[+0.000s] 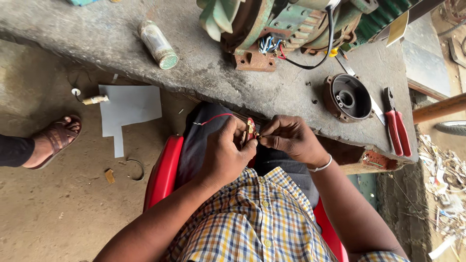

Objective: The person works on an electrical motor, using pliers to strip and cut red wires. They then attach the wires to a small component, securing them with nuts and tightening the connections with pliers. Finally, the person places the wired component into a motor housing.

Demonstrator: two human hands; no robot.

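Two hands pinch one small red and brass electrical part with thin wires in the middle of the frame.

Left hand is curled shut around the small red and brass electrical part, and right hand nips its right edge with closed fingertips, just below the edge of the grey stone bench. A thin red wire runs left from the part over the dark trousers. On the bench, upper right, sits a rusty green electric motor, with a round dark metal end cover and red-handled pliers near it. A dusty glass jar lies at upper left. Another person's sandalled foot shows at far left.
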